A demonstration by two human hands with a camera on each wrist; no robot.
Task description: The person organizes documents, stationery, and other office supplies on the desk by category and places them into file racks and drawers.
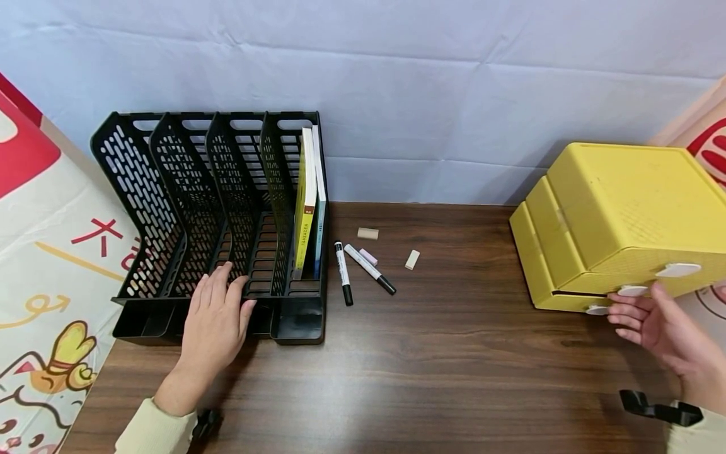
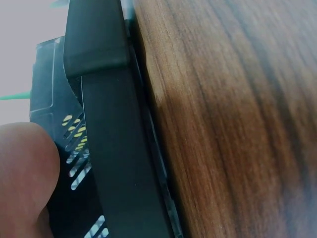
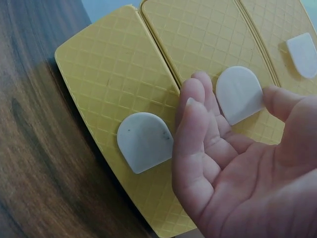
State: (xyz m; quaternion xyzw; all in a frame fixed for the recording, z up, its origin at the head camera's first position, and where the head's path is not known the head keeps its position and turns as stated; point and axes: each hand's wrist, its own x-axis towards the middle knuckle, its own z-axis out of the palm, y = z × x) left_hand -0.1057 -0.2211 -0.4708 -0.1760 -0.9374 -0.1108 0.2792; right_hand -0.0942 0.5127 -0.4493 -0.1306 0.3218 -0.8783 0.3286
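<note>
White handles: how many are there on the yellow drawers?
3: top handle, middle handle by the right hand, and bottom handle, down the front of the yellow drawer unit.

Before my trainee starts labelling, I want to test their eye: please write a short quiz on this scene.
1. How many white handles are on the yellow drawer unit?
2. True or false: in the head view, the books stand in the rightmost compartment of the black rack.
3. Which hand touches the middle handle: (a) left or (b) right?

Key: 1. Three. 2. True. 3. b, the right hand.
</note>
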